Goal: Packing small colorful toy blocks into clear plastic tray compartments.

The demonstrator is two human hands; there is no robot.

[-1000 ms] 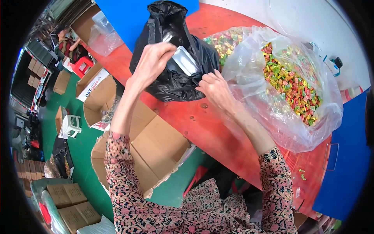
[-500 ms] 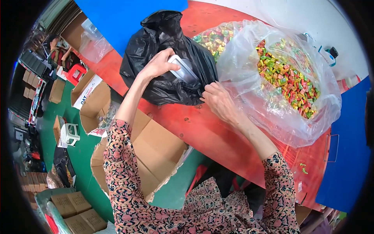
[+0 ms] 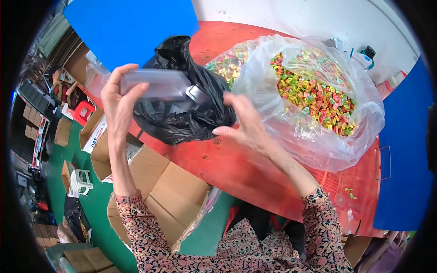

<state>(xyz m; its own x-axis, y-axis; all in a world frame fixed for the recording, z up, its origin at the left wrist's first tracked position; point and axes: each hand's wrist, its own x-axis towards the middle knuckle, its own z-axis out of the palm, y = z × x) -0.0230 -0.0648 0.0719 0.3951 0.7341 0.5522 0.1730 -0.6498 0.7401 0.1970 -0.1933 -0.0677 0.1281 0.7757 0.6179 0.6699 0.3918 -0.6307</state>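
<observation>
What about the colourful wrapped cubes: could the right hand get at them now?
Probably yes: the right hand looks empty, close beside the clear plastic bag, whose mouth seems open above the colourful wrapped cubes; only the bag's loose plastic seems in the way.

Clear container (image 3: 157, 85) in left grip (image 3: 117, 102)

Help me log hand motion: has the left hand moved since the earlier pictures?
Yes, leftward: against the red table, the left hand has gone from over the black bag to its left side, holding a clear container.
</observation>
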